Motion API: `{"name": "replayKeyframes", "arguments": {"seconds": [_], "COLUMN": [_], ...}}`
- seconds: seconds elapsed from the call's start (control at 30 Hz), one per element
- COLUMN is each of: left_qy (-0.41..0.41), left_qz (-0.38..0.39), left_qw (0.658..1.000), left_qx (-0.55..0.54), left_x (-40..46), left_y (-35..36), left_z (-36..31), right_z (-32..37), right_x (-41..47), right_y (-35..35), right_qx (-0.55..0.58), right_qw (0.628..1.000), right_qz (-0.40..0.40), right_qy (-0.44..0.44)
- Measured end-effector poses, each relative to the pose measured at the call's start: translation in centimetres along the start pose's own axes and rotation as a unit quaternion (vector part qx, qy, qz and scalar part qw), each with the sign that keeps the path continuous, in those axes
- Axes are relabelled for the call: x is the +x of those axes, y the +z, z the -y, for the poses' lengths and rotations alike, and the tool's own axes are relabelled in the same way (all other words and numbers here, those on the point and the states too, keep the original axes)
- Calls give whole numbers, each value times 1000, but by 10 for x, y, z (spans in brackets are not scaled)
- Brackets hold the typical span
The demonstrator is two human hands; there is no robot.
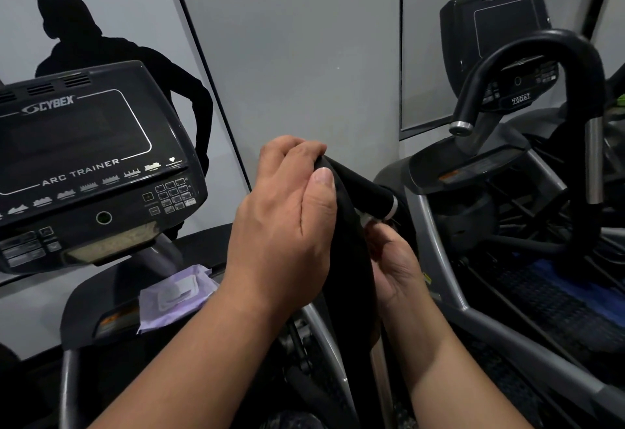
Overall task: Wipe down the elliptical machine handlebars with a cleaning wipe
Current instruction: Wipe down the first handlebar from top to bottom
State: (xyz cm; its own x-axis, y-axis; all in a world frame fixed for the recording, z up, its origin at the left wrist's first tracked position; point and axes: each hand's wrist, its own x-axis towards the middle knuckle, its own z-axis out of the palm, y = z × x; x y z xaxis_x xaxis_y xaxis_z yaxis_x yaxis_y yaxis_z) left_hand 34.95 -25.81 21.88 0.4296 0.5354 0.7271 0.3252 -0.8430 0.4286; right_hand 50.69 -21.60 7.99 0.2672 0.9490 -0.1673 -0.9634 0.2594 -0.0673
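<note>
Readable markings on the two machines

At the left of the frame I read "CYBEX" in pale letters on the near console (84, 158), above its dark screen, and "ARC TRAINER" below that screen. At the upper right, the far console (497, 32) carries a small plate reading "750AT". The tiny icon captions, keypad labels and orange warning stickers are too small for me to read.

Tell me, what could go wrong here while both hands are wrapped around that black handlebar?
No wipe is clearly visible in either the left hand or the right hand, so the handlebar may get rubbed without being cleaned. The purple wipe pack lies tilted on the machine's ledge and might slide off if bumped.
</note>
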Motion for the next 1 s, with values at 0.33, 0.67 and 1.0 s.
{"name": "replayKeyframes", "arguments": {"seconds": [0.33, 0.67, 1.0], "left_qy": [-3, -10, -7], "left_qz": [-3, 2, 1], "left_qw": [1000, 1000, 1000], "left_qx": [-2, 0, -1], "left_x": [1, 1, 1], "left_y": [0, 0, 0], "left_z": [0, 0, 0], "right_z": [-14, -20, -16], "right_x": [3, 2, -2], "right_y": [18, 19, 7], "right_qx": [-22, -54, -40], "right_qw": [997, 995, 999], "right_qz": [47, 45, 5], "right_qy": [66, 69, 4]}}
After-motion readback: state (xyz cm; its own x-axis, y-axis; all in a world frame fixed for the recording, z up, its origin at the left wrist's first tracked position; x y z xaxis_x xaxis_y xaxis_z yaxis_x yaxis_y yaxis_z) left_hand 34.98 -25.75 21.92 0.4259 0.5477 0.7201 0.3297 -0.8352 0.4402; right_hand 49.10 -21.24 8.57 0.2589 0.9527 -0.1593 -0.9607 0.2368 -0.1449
